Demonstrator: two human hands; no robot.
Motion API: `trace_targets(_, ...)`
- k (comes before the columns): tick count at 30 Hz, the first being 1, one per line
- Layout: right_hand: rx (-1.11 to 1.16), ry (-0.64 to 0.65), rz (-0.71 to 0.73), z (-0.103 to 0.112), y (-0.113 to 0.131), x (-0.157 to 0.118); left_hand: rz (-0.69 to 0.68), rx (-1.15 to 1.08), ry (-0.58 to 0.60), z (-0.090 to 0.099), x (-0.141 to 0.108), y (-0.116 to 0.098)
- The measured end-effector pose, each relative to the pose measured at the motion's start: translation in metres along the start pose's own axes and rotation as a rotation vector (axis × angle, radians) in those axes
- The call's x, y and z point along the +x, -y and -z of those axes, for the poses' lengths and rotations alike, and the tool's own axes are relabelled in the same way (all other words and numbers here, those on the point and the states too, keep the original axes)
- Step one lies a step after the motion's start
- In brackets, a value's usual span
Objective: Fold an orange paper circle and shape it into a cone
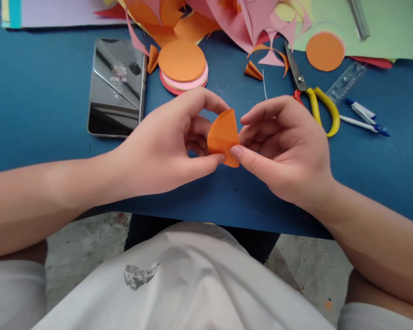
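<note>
Above the table's front edge, an orange paper circle folded in half [223, 136] is held up between my two hands. My left hand [172, 142] pinches it at the left, thumb on the near side and index finger by the top corner. At the lower right edge, the thumb of my right hand [289, 146] presses on the paper, its other fingers curled behind. Beyond my left hand lies a stack of round paper discs [181, 62], orange on top, pink and red below. Small folded orange pieces [253, 71] rest near the stack.
A phone [117, 87] lies left of the stack. Scissors with yellow and red handles [313, 96], a pen [365, 123], a clear ruler [346, 82] and an orange disc [325, 51] are at the right. Pink and orange paper scraps [199, 27] pile up at the back.
</note>
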State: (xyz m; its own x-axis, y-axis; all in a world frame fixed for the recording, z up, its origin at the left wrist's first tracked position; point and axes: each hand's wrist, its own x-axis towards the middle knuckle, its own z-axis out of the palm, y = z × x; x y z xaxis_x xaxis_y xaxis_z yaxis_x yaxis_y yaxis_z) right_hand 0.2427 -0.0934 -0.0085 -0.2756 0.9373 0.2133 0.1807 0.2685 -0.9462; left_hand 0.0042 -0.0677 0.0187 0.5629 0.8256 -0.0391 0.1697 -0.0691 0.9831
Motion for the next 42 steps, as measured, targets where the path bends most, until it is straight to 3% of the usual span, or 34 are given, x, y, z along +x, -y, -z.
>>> trace_targets(8, 0.037, 0.034, -0.09, -0.002, 0.001, 0.001, -0.029, 0.112, 0.017, 0.0, -0.003, 0.004)
trace_targets(17, 0.054, 0.015, -0.054, -0.003, -0.006, 0.006, -0.013, 0.194, 0.027, 0.0, -0.007, 0.002)
trace_targets(22, -0.005, -0.068, -0.028, 0.0, -0.006, 0.006, 0.021, 0.164, -0.044, 0.0, -0.005, -0.001)
trace_targets(28, -0.002, -0.09, -0.006, 0.001, -0.014, 0.007, -0.079, 0.154, -0.301, 0.0, 0.002, -0.006)
trace_targets(33, -0.039, -0.075, -0.021, -0.001, -0.02, 0.007, -0.004, 0.276, -0.255, 0.003, 0.005, -0.003)
trace_targets(42, -0.402, -0.09, 0.225, 0.009, -0.023, 0.014, 0.085, 0.403, -0.232, 0.004, 0.014, 0.012)
